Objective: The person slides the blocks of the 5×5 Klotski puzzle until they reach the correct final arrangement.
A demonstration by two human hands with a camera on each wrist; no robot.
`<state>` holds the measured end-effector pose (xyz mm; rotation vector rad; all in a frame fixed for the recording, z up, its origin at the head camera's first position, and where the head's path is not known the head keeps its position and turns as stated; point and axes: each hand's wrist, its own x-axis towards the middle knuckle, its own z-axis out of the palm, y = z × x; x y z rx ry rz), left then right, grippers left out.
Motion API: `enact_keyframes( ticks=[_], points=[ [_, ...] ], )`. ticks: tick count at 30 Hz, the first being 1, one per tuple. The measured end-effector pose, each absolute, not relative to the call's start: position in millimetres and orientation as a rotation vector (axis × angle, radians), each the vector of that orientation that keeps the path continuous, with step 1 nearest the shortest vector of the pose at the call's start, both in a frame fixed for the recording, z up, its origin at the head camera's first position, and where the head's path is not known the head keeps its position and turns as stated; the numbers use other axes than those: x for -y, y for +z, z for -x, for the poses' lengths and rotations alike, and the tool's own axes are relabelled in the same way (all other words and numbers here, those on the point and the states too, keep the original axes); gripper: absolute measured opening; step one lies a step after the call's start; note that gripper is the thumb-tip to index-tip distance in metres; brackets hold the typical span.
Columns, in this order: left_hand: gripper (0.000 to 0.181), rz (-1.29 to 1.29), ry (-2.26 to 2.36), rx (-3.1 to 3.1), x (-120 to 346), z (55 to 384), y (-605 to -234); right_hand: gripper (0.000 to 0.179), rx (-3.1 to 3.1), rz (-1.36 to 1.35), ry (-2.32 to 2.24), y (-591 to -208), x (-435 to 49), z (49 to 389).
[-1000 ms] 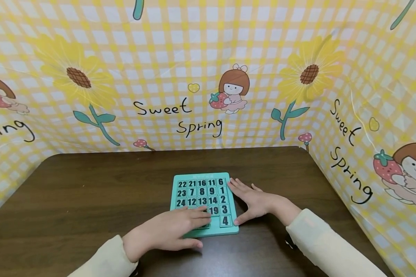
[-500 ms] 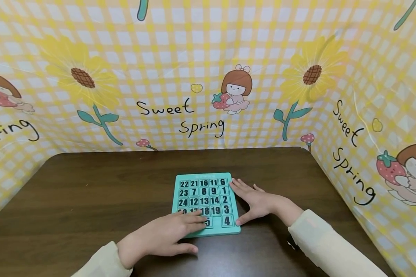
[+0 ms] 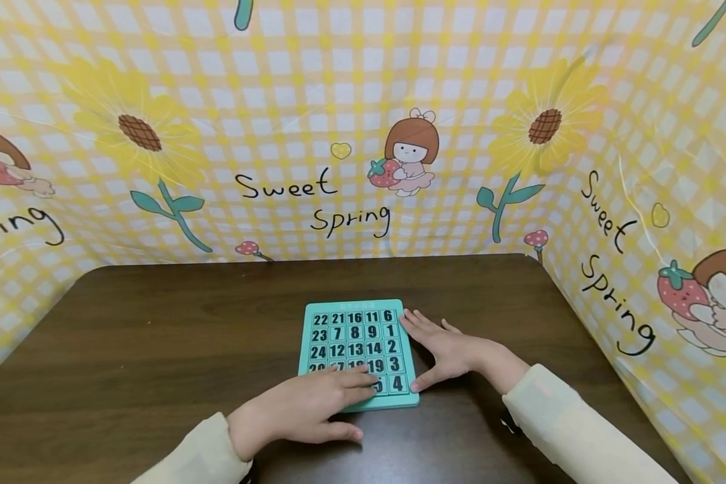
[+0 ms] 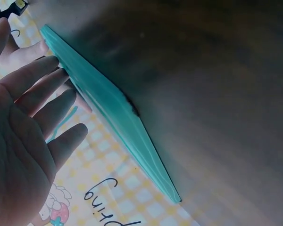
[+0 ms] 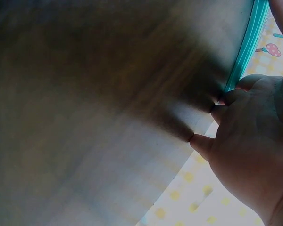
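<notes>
On the board [image 3: 393, 402], tile 5 [image 3: 380, 388] has slid beside tile 4 [image 3: 398, 384], left hand [image 3: 310, 405] straight-fingered, right hand [image 3: 445, 349] spread.

- Head view: from above the person's side, facing forward and down; the widest and farthest, taking in the table [image 3: 157, 336], number board [image 3: 355, 334], left hand [image 3: 305, 407], right hand [image 3: 450, 353] and checked cloth [image 3: 266, 101].
- Left wrist view: close at the palm, low, facing past the fingers to the board's edge; steeply rolled, cloth lying below the tabletop.
- Right wrist view: equally close and rolled, palm at the right, a strip of board at top right; its dim, blurred tabletop makes the exact angle hard to judge.
- All three share board, table and cloth.
</notes>
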<state>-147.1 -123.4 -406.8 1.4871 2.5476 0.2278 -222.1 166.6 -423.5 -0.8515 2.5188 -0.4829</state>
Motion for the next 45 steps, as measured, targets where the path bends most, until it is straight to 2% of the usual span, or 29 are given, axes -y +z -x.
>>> enact_keyframes(
  ticks=[12, 19, 31, 45],
  points=[
    [0.062, -1.296, 0.296, -2.606, 152, 141, -397, 0.121, -2.508, 0.830, -0.498, -424, -169, 221],
    [0.061, -1.312, 0.306, -2.637, 163, 137, -398, 0.121, -2.492, 0.835, -0.505, -424, -171, 220],
    [0.063, -1.296, 0.331, -2.634, 165, 135, -406, 0.122, -2.504, 0.841, -0.495, -424, -171, 222],
    [0.066, -1.332, 0.249, -2.600, 147, 140, -405, 0.122, -2.512, 0.844, -0.490, -424, -169, 223]
  ],
)
